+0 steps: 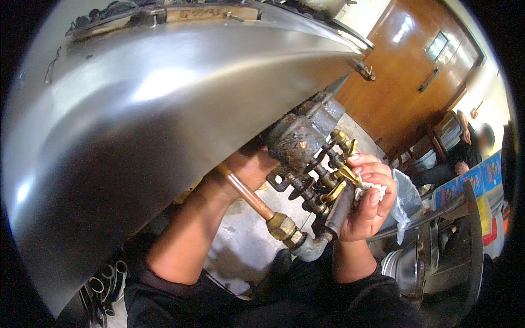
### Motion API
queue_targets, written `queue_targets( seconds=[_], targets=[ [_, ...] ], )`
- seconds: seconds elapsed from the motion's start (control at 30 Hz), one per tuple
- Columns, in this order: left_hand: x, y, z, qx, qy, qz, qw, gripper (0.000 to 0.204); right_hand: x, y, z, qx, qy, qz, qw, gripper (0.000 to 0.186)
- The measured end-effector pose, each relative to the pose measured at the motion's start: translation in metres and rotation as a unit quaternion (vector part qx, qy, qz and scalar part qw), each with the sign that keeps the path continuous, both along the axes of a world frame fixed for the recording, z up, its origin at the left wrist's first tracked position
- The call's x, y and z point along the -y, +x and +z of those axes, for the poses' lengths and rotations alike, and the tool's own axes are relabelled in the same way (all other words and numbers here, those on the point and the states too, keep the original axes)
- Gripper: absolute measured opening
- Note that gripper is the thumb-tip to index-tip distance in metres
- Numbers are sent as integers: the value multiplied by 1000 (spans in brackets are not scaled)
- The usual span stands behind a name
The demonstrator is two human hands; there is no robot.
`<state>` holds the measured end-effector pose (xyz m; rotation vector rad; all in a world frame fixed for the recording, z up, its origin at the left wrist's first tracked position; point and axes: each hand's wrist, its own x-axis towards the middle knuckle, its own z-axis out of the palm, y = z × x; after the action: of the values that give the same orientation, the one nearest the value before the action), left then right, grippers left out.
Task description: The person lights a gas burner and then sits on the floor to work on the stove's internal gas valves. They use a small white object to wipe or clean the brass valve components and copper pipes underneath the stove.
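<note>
A blackened cast-metal gas burner assembly (pixel 301 136) juts out beneath the stainless steel panel. Along it runs a row of brass valves with lever handles (pixel 345 174). My right hand (pixel 372 197) is closed, pinching a crumpled white wad (pixel 372 188), cloth or paper, against one lever and a dark pipe (pixel 340 210). On the burner's other side, my left hand (pixel 254 164) reaches up behind the casting, its fingers hidden. A copper tube (pixel 246 192) crosses in front of that wrist to a brass nut (pixel 283 227), which joins a grey pipe elbow (pixel 314 247).
The steel panel (pixel 136 120) spans the upper left, with a stove top above. Curved dark tubes (pixel 104 284) lie at lower left. To the right are a clear plastic bag (pixel 404 202), metal pots (pixel 404 268) and blue boxes (pixel 473 183). Another person (pixel 465 156) sits near a wooden door (pixel 404 71).
</note>
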<state>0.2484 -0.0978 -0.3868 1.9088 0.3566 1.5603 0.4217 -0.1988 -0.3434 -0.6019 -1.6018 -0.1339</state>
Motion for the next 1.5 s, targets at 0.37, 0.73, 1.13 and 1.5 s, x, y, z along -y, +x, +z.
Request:
queue_targets(
  seconds=[0.37, 0.73, 1.13, 1.5],
  targets=[
    [13, -7, 6, 68, -65, -104, 990, 26, 1, -1, -2, 1, -8, -8, 1000, 23],
    [-5, -24, -7, -162, 0, 310, 937, 37, 0, -3, 1, 6, -5, -13, 1000, 25],
    [-2, 0, -21, 290, -253, -205, 900, 30, -1, -5, 3, 2, -9, -11, 1000, 26],
    [1, 5, -14, 320, -284, -245, 870, 34, -1, -1, -1, -3, -5, 0, 1000, 24]
  ],
)
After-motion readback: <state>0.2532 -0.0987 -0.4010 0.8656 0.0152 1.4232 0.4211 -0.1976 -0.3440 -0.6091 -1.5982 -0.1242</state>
